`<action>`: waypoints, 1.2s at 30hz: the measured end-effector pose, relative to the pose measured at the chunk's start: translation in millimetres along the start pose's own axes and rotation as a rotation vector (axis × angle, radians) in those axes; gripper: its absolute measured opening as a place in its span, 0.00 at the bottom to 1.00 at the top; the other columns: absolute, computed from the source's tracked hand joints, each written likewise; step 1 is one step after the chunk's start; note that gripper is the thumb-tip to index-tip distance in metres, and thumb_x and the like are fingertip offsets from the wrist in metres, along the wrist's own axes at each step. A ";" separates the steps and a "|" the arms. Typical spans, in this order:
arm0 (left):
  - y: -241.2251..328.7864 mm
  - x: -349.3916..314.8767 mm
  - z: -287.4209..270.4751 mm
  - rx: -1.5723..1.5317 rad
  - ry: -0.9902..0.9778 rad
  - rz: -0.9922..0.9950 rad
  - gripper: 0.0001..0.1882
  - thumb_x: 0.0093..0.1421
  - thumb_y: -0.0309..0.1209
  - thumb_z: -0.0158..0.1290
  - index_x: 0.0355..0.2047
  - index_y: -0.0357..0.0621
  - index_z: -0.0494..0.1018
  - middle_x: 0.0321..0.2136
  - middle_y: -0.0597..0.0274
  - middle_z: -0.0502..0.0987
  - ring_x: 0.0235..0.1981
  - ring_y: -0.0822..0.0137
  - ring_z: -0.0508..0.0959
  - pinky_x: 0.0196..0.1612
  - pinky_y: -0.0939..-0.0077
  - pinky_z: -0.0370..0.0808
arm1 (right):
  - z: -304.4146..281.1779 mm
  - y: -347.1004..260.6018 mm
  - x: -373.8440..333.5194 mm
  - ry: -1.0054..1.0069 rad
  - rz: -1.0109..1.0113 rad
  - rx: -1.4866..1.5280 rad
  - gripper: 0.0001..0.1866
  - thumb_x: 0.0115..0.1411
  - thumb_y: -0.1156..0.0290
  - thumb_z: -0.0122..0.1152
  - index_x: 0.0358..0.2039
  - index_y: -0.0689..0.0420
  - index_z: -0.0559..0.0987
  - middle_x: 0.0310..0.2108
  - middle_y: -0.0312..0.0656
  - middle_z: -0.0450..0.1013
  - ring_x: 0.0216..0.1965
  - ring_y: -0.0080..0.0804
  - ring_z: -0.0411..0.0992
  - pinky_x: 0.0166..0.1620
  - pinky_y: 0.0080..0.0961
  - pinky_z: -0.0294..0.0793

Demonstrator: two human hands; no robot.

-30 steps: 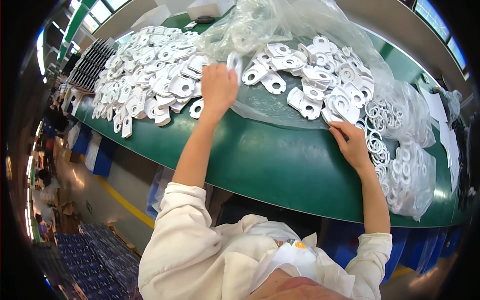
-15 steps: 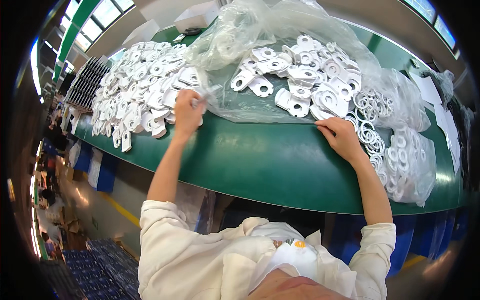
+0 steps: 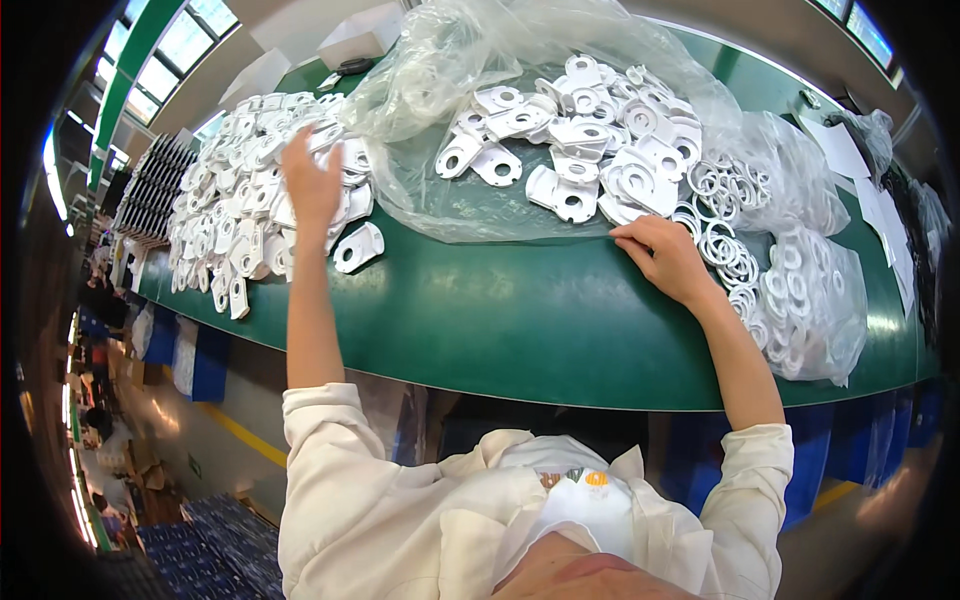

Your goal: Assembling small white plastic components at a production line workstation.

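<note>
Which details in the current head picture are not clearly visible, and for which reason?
Head view:
Left hand: motion blur hides whether it holds a part.
Left pile of white parts: upper ones cover the lower.
Right hand: its fingers hide whether it pinches the clear sheet.
Clear bag: folds obscure how many white pieces are inside.
Dark items, far right: cut off by the fisheye rim.
</note>
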State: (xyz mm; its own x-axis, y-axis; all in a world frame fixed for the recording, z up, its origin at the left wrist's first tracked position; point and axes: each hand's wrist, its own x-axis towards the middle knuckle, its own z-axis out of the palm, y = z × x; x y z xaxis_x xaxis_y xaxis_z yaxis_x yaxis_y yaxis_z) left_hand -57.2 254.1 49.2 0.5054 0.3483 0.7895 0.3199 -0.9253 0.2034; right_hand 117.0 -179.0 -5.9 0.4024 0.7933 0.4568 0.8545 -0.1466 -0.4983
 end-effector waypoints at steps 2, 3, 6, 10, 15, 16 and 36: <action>37.2 -10.1 19.0 -0.277 -0.261 0.016 0.24 0.56 0.36 0.57 0.49 0.36 0.70 0.47 0.48 0.74 0.51 0.53 0.72 0.55 0.63 0.65 | -1.4 -4.5 3.4 -0.050 0.028 0.008 0.05 0.55 0.74 0.59 0.32 0.59 0.79 0.27 0.42 0.74 0.32 0.41 0.73 0.35 0.32 0.71; 59.3 -16.4 33.2 -0.270 -0.377 0.028 0.24 0.56 0.37 0.56 0.49 0.35 0.70 0.48 0.47 0.73 0.51 0.53 0.72 0.55 0.63 0.65 | -1.1 -2.4 1.9 -0.048 0.044 -0.001 0.05 0.55 0.74 0.59 0.32 0.59 0.79 0.27 0.42 0.74 0.32 0.41 0.73 0.35 0.32 0.71; 96.8 -33.6 72.5 -0.243 -0.547 0.015 0.25 0.58 0.39 0.55 0.50 0.34 0.68 0.49 0.45 0.72 0.52 0.50 0.71 0.54 0.62 0.66 | 1.0 3.7 -2.0 -0.018 0.013 -0.009 0.05 0.55 0.74 0.60 0.32 0.58 0.80 0.26 0.42 0.73 0.30 0.39 0.72 0.34 0.30 0.70; 101.2 -53.8 109.1 -0.071 -0.435 0.135 0.25 0.57 0.33 0.51 0.53 0.33 0.64 0.49 0.42 0.70 0.47 0.43 0.71 0.50 0.57 0.68 | 1.7 3.5 1.4 -0.025 -0.043 -0.001 0.05 0.55 0.74 0.60 0.32 0.58 0.80 0.27 0.42 0.74 0.31 0.41 0.72 0.35 0.30 0.71; 109.6 -47.1 92.2 -0.073 -0.536 -0.130 0.18 0.56 0.25 0.44 0.48 0.40 0.69 0.45 0.40 0.72 0.44 0.41 0.72 0.44 0.54 0.69 | -13.3 10.9 1.4 0.050 -0.002 -0.053 0.07 0.55 0.73 0.60 0.34 0.60 0.80 0.28 0.43 0.76 0.30 0.40 0.74 0.35 0.28 0.72; 109.0 -43.5 87.9 -0.084 -0.540 -0.122 0.18 0.56 0.25 0.44 0.48 0.40 0.69 0.45 0.40 0.72 0.44 0.41 0.72 0.44 0.54 0.69 | -23.0 12.5 2.2 0.115 0.065 -0.068 0.07 0.56 0.73 0.60 0.34 0.60 0.80 0.29 0.43 0.76 0.29 0.38 0.74 0.35 0.27 0.72; 226.7 -62.9 34.1 -1.814 -0.957 -0.863 0.08 0.60 0.35 0.47 0.36 0.44 0.68 0.41 0.57 0.74 0.38 0.68 0.75 0.43 0.72 0.74 | -139.4 88.7 -70.8 0.068 0.698 -0.906 0.26 0.38 0.75 0.69 0.43 0.61 0.77 0.41 0.48 0.76 0.42 0.46 0.74 0.50 0.35 0.71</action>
State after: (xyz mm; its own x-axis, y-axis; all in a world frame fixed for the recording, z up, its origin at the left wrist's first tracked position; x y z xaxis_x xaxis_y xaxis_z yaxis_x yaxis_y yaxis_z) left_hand 10.9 27.6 25.9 0.9958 0.0502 -0.0764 0.0378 0.5349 0.8441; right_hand 210.1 -330.6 20.3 0.8752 0.3422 0.3420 0.3493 -0.9360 0.0426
